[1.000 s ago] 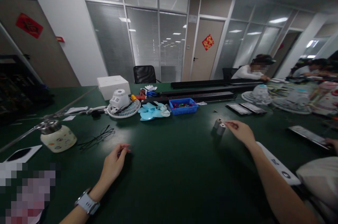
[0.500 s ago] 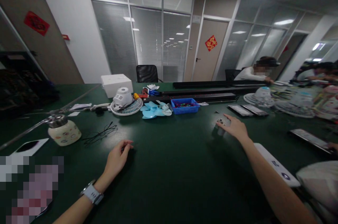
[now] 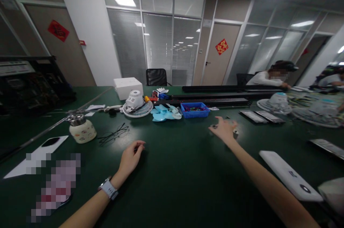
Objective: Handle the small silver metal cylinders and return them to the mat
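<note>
My left hand rests on the green table, its fingers curled in toward the thumb. Whatever is inside that curl is hidden. Farther forward on the right, my right hand is held low over the tabletop. A small dark-and-silver metal piece shows between its thumb and forefinger, while the other fingers spread apart. Just right of these fingers stands another small metal part, partly behind the hand. A tiny dark bit lies beyond.
A blue tray of small coloured parts sits ahead, beside light-blue fan blades and a white fan body. Eyeglasses and a patterned jar are left. Right are a white panel and a co-worker.
My right hand has shifted left, away from the standing metal part, with a small metal piece at its thumb. My left hand stays curled. The camera view has turned slightly left.
</note>
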{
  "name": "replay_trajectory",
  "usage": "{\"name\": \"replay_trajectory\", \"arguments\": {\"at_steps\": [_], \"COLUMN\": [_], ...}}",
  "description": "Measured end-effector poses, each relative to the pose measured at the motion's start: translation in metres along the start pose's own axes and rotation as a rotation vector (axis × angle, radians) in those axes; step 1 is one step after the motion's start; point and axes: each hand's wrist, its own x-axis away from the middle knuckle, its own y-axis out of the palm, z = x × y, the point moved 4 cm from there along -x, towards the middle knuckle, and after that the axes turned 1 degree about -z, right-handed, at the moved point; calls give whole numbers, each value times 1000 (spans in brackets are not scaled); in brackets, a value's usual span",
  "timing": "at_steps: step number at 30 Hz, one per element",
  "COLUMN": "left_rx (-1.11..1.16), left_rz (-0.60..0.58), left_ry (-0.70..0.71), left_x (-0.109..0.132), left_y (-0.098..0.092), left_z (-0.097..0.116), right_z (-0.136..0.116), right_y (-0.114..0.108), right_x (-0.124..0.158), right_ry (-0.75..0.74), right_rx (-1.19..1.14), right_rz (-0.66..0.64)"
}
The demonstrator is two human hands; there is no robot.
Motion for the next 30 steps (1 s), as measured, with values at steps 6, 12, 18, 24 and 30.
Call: {"name": "replay_trajectory", "arguments": {"at_steps": [6,12,18,24,30], "left_rx": [18,64,84,81,-222], "left_rz": [-32,-111,-98,19,-110], "left_ry": [187,402,359,354,225], "left_x": [14,28,23,13,1], "left_y": [2,10,12,-7,-6], "left_z": [27,56,60,59,11], "right_z": [-156,-206,-202,-203,-204], "right_y": [0,1,9,10,8], "right_x": [92,140,140,143,146], "right_ry": [-560,-636,-622,-616,-694], "right_rx": [-556,-818,-880,-896,-832], "right_rz": [-145,-194,-124,-145,-126]}}
